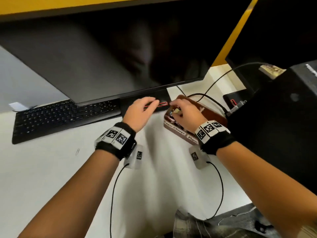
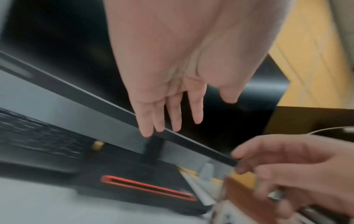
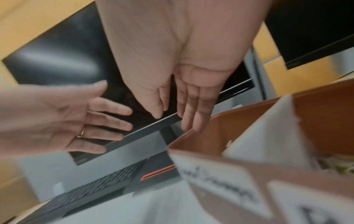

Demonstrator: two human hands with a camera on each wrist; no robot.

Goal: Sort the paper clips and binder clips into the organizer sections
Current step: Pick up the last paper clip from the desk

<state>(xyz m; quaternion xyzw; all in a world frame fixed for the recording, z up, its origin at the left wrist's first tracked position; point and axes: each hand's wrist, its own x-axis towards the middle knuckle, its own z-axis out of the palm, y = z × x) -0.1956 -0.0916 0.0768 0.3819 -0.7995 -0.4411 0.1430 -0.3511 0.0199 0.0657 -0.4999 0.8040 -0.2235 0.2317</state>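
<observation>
Brown organizer, head view: organizer [image 1: 214, 115] is the landmark; right hand [image 1: 184, 114] hovers over its near sections, left hand [image 1: 142, 112] just left of it; a lone paper clip [image 1: 77, 152] lies on the white desk [image 1: 154, 177] well left, nearer the left hand, long axis running roughly toward and away from the person.
Left wrist view: left hand [image 2: 172, 94] spread, empty; right hand [image 2: 298, 171] curled over the organizer, perhaps pinching something metallic; uncertain.
Right wrist view: right hand [image 3: 178, 84] has straight fingers above the organizer rim [image 3: 191, 139].

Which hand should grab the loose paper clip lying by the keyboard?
Left. The paper clip lies on the desk to the left of the left hand, whose fingers are straight and empty. The right hand is over the organizer, farther away.
</observation>
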